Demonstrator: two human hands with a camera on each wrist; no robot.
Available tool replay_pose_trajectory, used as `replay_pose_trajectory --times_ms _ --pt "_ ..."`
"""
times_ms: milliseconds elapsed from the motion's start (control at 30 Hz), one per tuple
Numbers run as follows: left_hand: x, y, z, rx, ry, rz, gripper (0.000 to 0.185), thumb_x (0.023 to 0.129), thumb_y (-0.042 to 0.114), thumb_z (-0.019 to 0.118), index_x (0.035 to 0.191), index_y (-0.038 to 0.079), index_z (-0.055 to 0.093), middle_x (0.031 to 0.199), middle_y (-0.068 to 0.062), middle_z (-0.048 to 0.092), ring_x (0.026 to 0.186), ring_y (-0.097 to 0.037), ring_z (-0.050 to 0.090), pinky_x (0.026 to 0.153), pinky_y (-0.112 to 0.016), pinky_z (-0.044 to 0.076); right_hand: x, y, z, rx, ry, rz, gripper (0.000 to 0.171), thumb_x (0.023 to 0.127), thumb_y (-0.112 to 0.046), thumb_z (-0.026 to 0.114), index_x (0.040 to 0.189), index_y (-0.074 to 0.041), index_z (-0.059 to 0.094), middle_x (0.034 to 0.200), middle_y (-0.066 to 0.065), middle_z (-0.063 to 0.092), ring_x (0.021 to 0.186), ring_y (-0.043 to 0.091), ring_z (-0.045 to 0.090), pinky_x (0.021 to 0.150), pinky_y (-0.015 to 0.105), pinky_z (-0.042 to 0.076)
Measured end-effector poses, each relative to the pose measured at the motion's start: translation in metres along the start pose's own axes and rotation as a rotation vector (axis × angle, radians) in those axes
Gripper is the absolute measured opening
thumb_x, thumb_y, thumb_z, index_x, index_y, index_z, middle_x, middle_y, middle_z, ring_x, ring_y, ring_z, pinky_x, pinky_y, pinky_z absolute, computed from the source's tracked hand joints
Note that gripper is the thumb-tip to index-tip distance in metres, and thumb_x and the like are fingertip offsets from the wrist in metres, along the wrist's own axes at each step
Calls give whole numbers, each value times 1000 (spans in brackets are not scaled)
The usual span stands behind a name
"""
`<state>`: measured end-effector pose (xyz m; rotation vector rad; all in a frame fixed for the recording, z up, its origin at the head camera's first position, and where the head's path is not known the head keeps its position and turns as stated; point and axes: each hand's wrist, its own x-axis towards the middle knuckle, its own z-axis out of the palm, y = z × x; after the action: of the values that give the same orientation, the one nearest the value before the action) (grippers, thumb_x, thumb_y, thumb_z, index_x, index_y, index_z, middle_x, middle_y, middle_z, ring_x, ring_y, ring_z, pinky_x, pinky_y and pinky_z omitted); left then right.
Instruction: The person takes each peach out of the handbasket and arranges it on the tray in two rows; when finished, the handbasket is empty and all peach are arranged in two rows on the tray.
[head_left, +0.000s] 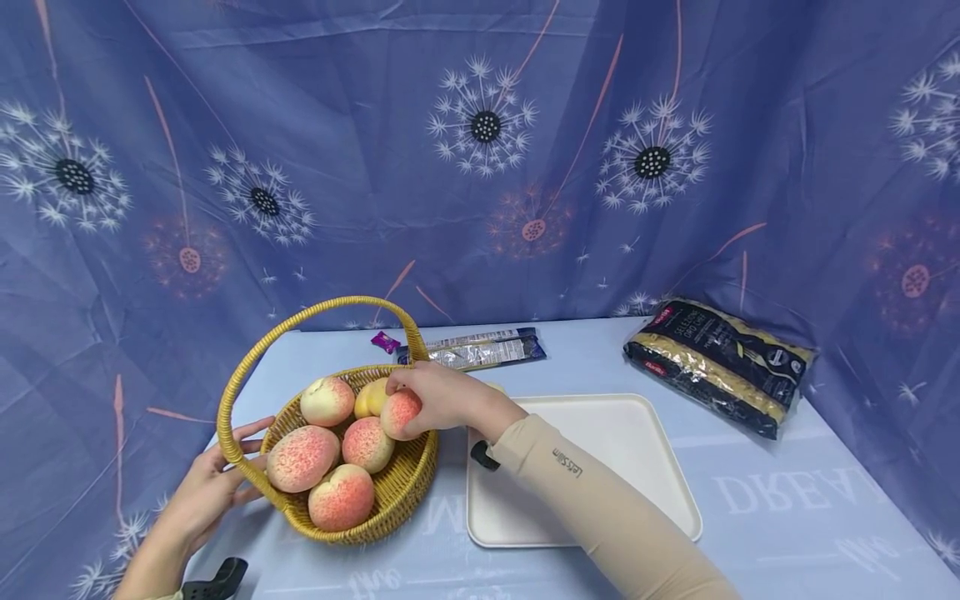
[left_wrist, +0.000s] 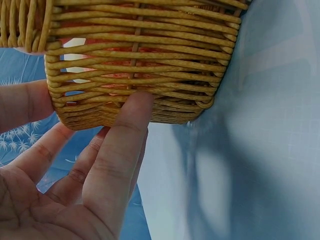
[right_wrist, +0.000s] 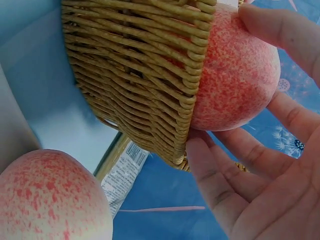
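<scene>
Blue cloth printed with white dandelion heads hangs as a backdrop across the whole upper part of the head view, and a pale blue tablecloth (head_left: 787, 533) with faint reversed lettering covers the table below it. Left of centre stands a woven yellow basket (head_left: 408, 479) with a tall arched handle, filled with pink-speckled peaches. The right hand (head_left: 442, 398) reaches in from the lower right and curls its fingers round one peach (head_left: 400, 412) at the basket's right rim; the right wrist view shows the fingers wrapped about that fruit against the wicker. The left hand (head_left: 213, 483), at the lower left, lies with fingers straight against the outside of the basket wall, gripping nothing; the left wrist view shows a fingertip pressed to the weave.

Just right of the basket lies a cream tray (head_left: 637, 442), its near left part crossed by the beige sleeve. Behind the basket rest a small purple sweet (head_left: 386, 341) and a long foil packet (head_left: 480, 348), partly cut off by the handle. A dark bag of pasta (head_left: 716, 362) sits at the right, well apart. A black strap piece shows at the bottom left edge, cut off by the frame
</scene>
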<state>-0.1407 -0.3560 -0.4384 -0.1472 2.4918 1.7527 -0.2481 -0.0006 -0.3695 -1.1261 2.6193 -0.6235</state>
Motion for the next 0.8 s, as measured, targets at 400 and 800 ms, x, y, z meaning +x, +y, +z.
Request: replay_pose_trajectory --times_ms 400,800 --pt "1 1 2 -6 15 -14 58 107 14 66 162 26 49 125 2 55 101 -1 69 82 -34 68 -3 3 -3 -20 25 -72 49 87 -34 88 129 -25 65 123 -2 65 113 13 58 91 24 54" --pt "-2 0 2 -56 14 3 58 107 15 68 162 23 49 120 6 57 101 -4 70 81 -33 68 -7 3 -9 -11 42 -106 52 87 -36 88 131 -23 65 125 -1 67 114 13 60 94 25 55"
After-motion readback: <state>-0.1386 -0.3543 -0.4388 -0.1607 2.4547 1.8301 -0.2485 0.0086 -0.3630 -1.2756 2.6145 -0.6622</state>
